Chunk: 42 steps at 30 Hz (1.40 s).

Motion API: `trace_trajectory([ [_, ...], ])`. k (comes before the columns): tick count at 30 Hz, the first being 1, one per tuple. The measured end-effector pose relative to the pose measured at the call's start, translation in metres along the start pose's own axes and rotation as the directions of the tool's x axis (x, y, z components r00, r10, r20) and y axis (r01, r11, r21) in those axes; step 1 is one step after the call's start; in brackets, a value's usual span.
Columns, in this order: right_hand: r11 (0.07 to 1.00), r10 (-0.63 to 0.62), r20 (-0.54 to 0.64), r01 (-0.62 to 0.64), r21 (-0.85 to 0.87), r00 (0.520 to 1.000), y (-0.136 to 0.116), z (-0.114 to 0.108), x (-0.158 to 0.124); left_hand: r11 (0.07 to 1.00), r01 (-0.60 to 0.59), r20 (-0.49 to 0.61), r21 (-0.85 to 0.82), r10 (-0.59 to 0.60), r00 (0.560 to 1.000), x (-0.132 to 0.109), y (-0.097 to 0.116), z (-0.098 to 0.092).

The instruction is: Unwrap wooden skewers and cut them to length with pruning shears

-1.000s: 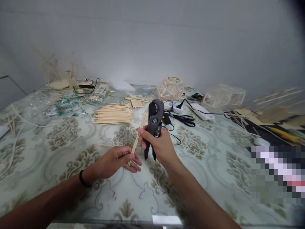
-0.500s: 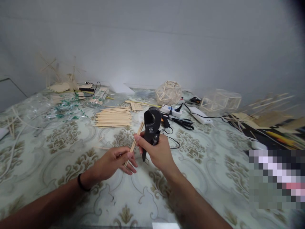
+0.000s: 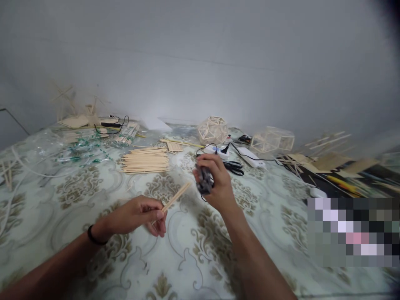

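Thin wooden sticks [image 3: 176,197] are pinched between the thumb and fingers of my left hand [image 3: 146,214], slanting up to the right; how many is hard to tell. My right hand [image 3: 218,183] grips a black pipe cutter [image 3: 203,179], blurred by motion and partly hidden by the fingers. It is held just right of the sticks' upper ends, apart from them. Beyond my left hand lies a stack of similar wooden sticks [image 3: 145,160] on the patterned tablecloth [image 3: 175,258].
Behind the stack are short cut sticks [image 3: 174,147]. A stick-built ball frame [image 3: 213,130], a power strip [image 3: 218,151], black scissors [image 3: 234,167] and a second frame [image 3: 272,139] stand farther back. Plastic wrappers [image 3: 84,148] lie left, a white mouse [image 3: 318,192] right.
My right hand has let go of the sticks and moved right and up with the pipe cutter, turning it. My left hand keeps the sticks, slightly lower and left. The view has shifted.
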State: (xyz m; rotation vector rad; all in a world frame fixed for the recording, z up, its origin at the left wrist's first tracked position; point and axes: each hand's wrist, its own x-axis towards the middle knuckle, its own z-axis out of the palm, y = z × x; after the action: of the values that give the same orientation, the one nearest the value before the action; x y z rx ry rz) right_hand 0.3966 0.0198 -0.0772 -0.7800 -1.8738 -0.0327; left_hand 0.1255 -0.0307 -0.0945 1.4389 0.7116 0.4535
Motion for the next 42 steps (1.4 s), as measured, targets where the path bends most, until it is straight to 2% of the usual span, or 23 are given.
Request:
trace_trajectory([
  [4, 0.996, -0.083, 0.043, 0.084, -0.012, 0.996, -0.010, 0.006, -0.002, 0.998, 0.035, 0.080, 0.054, -0.039, 0.996, -0.001, 0.004, 0.001],
  [9, 0.990, -0.127, 0.038, 0.129, -0.062, 0.991, -0.018, 0.007, -0.001, 0.997, 0.067, 0.095, 0.036, -0.070, 0.993, 0.001, 0.004, 0.001],
  [28, 0.993, -0.098, 0.037, 0.100, -0.067, 0.994, -0.017, 0.001, 0.001, 0.995, 0.099, 0.107, -0.001, -0.098, 0.989, -0.001, 0.001, -0.003],
  [35, 0.999, -0.045, 0.106, 0.045, 0.002, 0.993, -0.014, 0.001, 0.000, 0.995, 0.102, 0.112, 0.005, -0.102, 0.988, -0.003, 0.000, -0.005],
  [42, 0.999, -0.035, 0.101, 0.035, 0.008, 0.994, -0.012, 0.003, 0.001, 0.988, 0.123, 0.150, -0.096, -0.108, 0.983, -0.003, -0.002, -0.004],
])
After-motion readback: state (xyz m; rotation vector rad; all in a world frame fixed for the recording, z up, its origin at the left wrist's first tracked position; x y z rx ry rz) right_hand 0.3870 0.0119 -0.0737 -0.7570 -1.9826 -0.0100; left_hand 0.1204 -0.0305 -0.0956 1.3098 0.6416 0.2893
